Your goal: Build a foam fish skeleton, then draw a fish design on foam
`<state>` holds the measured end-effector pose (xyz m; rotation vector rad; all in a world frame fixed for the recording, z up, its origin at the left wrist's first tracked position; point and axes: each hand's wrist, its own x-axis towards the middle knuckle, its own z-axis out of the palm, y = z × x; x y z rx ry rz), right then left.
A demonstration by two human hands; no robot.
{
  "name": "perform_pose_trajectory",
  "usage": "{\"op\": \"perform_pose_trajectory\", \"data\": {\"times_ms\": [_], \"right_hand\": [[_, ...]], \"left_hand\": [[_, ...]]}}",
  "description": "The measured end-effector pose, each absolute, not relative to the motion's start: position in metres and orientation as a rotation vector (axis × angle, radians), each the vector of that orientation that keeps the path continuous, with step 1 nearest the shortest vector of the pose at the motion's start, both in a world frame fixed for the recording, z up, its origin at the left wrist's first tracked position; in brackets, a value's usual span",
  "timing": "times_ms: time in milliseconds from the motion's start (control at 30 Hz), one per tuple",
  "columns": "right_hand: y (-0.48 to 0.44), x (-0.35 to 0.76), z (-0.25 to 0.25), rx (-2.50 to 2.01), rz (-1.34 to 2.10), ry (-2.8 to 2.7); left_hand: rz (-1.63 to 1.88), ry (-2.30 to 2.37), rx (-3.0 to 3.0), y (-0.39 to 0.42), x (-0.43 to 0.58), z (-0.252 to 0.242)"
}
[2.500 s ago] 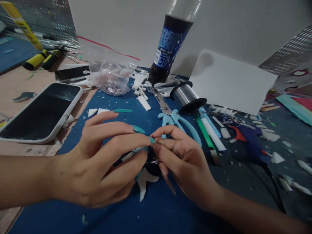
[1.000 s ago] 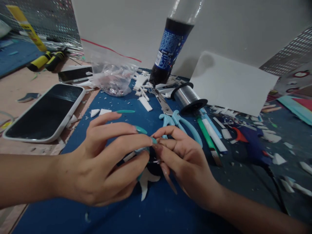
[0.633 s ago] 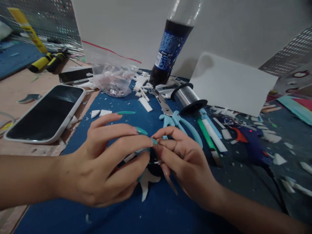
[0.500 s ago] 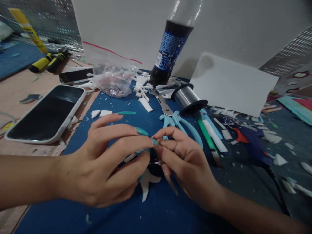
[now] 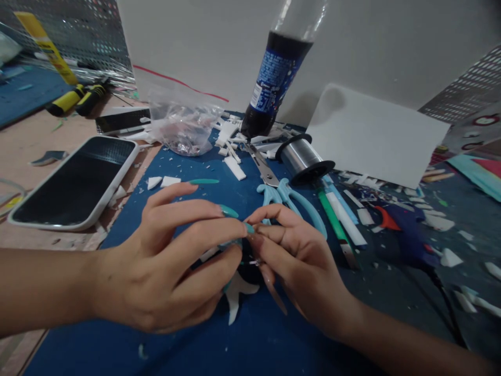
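Left hand (image 5: 168, 266): curled round a pale-blue piece (image 5: 231, 243), mostly hidden. Right hand (image 5: 299, 256): fingers bent, grip untellable. The 2 met, presumably for fine control.

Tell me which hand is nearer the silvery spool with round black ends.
Right. The right hand is in front of the spool, slightly left; the left hand is farther off, front-left.
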<state>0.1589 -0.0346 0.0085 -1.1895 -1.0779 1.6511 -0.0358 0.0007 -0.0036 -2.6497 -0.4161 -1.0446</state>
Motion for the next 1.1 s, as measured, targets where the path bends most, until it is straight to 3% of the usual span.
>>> {"op": "perform_pose_trajectory", "data": {"times_ms": [1100], "right_hand": [[-0.0348, 0.1587, 0.0087, -1.202, 1.646, -1.093]], "left_hand": [[-1.025, -0.412, -2.647, 0.0008, -0.0363, -0.0049]]}}
